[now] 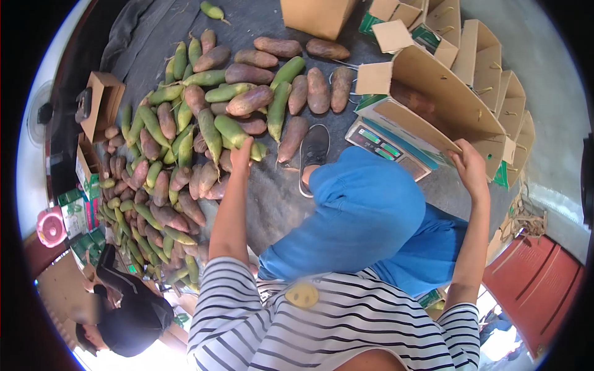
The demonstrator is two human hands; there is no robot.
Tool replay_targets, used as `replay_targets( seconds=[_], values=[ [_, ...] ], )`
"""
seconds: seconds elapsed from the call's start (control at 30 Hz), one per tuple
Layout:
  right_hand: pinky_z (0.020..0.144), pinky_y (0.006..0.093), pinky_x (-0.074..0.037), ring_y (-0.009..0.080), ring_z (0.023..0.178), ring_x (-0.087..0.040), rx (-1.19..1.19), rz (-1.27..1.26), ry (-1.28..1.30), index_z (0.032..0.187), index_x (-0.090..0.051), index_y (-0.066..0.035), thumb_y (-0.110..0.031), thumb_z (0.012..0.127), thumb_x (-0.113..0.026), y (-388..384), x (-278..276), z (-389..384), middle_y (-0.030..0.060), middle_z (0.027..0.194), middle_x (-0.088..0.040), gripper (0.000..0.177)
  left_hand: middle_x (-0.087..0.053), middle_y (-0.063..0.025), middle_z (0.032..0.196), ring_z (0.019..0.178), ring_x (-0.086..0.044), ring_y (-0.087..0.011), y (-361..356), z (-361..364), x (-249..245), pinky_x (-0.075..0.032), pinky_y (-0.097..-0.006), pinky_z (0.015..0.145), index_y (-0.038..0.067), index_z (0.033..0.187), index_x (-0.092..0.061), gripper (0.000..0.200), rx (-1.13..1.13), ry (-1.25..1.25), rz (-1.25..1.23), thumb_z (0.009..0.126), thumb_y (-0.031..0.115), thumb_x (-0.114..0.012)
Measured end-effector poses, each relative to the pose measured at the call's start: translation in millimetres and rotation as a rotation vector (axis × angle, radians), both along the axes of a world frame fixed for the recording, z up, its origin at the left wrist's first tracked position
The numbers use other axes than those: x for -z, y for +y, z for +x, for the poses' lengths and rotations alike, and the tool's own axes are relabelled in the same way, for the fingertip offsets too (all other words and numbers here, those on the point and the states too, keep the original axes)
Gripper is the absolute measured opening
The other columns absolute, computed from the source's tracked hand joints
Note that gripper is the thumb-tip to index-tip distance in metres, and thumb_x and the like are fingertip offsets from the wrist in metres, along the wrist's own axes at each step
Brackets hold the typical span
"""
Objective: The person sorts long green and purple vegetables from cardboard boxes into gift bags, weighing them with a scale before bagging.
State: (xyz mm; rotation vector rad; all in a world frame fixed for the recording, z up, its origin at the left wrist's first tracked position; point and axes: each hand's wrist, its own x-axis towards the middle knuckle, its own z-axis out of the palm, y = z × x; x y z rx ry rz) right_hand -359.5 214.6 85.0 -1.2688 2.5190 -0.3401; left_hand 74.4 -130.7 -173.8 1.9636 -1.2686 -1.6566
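My left hand (242, 154) is closed around the near end of a thick green radish-like vegetable (229, 128) at the pile's edge. Beside it lie long reddish-brown roots (250, 100) and more green ones (278, 111). My right hand (468, 166) grips the near rim of an open cardboard box (455, 80), fingers hooked over the edge. Some reddish-brown roots (408, 102) lie inside the box, partly in shadow. Under the box stands a digital scale (380, 143) with lit green displays.
A large mixed pile of green and reddish-brown vegetables (158, 179) spreads leftward over a dark floor sheet. Open cardboard boxes (479, 59) line the right wall. Another box (318, 15) stands at the far side. A person in dark clothes (133, 315) bends at lower left.
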Motion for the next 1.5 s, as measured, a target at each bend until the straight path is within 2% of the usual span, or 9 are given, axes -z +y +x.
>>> replay_targets(
  seconds=[0.03, 0.23, 0.5, 0.67, 0.73, 0.9, 1.2, 1.4, 1.5],
  values=[
    [0.073, 0.0407, -0.047, 0.0348, 0.087, -0.06, -0.006, 0.017, 0.002, 0.097, -0.057, -0.005, -0.016, 0.085, -0.061, 0, -1, -1, 0.0151, 0.09, -0.062, 0.017, -0.055, -0.0043, 0.064, 0.044, -0.05, -0.0128, 10, -6, -16, -0.037, -0.0273, 0.035, 0.006, 0.094, -0.056, 0.042, -0.077, 0.152, 0.11, 0.077, 0.042, -0.07],
    [0.075, 0.0435, -0.047, 0.035, 0.09, -0.06, -0.034, 0.022, 0.031, 0.096, -0.057, -0.005, -0.018, 0.085, -0.061, 2, -4, -5, 0.0145, 0.091, -0.063, 0.017, -0.06, -0.0107, 0.085, 0.063, -0.061, -0.0213, 56, -5, -55, -0.049, -0.0309, 0.048, 0.001, 0.105, -0.053, 0.038, 0.033, 0.436, 0.332, 0.084, 0.031, -0.063],
    [0.075, 0.046, -0.047, 0.0357, 0.089, -0.059, -0.042, -0.003, 0.018, 0.089, -0.054, -0.003, -0.019, 0.083, -0.063, 8, 3, -10, 0.0159, 0.088, -0.062, 0.019, -0.059, -0.013, 0.11, 0.102, -0.058, -0.0255, 83, -155, -269, -0.045, -0.0341, 0.091, -0.002, 0.126, -0.049, 0.063, 0.763, 0.377, -0.619, 0.07, 0.014, -0.074],
    [0.075, 0.0467, -0.047, 0.037, 0.089, -0.059, -0.06, 0.005, 0.029, 0.088, -0.054, -0.003, -0.019, 0.083, -0.064, 10, 3, -11, 0.0173, 0.088, -0.062, 0.019, -0.056, -0.0164, 0.109, 0.105, -0.054, -0.0313, 102, -270, -327, -0.042, -0.0379, 0.093, 0.001, 0.124, -0.051, 0.063, 1.151, 0.447, -1.122, 0.067, 0.016, -0.074],
    [0.075, 0.0469, -0.047, 0.0374, 0.089, -0.059, -0.077, 0.004, 0.051, 0.089, -0.054, -0.003, -0.019, 0.084, -0.063, 12, 9, -11, 0.0176, 0.088, -0.062, 0.019, -0.055, -0.0165, 0.112, 0.105, -0.055, -0.032, 110, -301, -317, -0.044, -0.04, 0.091, 0.0, 0.126, -0.049, 0.065, 1.243, 0.429, -1.134, 0.07, 0.02, -0.075],
    [0.075, 0.0471, -0.047, 0.0383, 0.091, -0.059, -0.07, -0.021, -0.004, 0.091, -0.053, -0.003, -0.017, 0.084, -0.063, 11, 4, -8, 0.0183, 0.091, -0.062, 0.018, -0.055, -0.0137, 0.11, 0.1, -0.059, -0.023, 113, -278, -286, -0.048, -0.0348, 0.085, 0.003, 0.124, -0.053, 0.05, 0.934, 0.503, -1.047, 0.079, 0.017, -0.071],
    [0.072, 0.0464, -0.044, 0.0395, 0.088, -0.057, -0.047, 0.018, -0.02, 0.092, -0.049, -0.003, -0.016, 0.085, -0.061, 11, 2, -8, 0.0179, 0.088, -0.059, 0.019, -0.055, -0.0196, 0.11, 0.101, -0.056, -0.0356, 31, -102, -98, -0.047, -0.0414, 0.086, 0.001, 0.118, -0.053, 0.05, 0.9, -0.387, -0.977, 0.075, 0.019, -0.071],
    [0.072, 0.0445, -0.045, 0.0385, 0.086, -0.057, -0.014, 0.041, -0.055, 0.093, -0.053, -0.003, -0.015, 0.085, -0.061, 7, 1, -10, 0.0175, 0.088, -0.059, 0.016, -0.046, -0.0169, 0.132, 0.122, -0.045, -0.033, -34, -94, -66, -0.043, -0.0454, 0.096, 0.006, 0.133, -0.04, 0.073, 0.9, -0.809, -1.118, 0.07, 0.022, -0.073],
    [0.072, 0.0426, -0.046, 0.0378, 0.085, -0.058, -0.001, -0.008, -0.091, 0.095, -0.055, -0.003, -0.013, 0.085, -0.062, 5, 2, -9, 0.0172, 0.089, -0.06, 0.016, -0.039, -0.0149, 0.14, 0.132, -0.035, -0.031, -69, -104, -54, -0.038, -0.0494, 0.1, 0.008, 0.136, -0.037, 0.077, 0.985, -0.903, -0.939, 0.07, 0.024, -0.074]
  ],
)
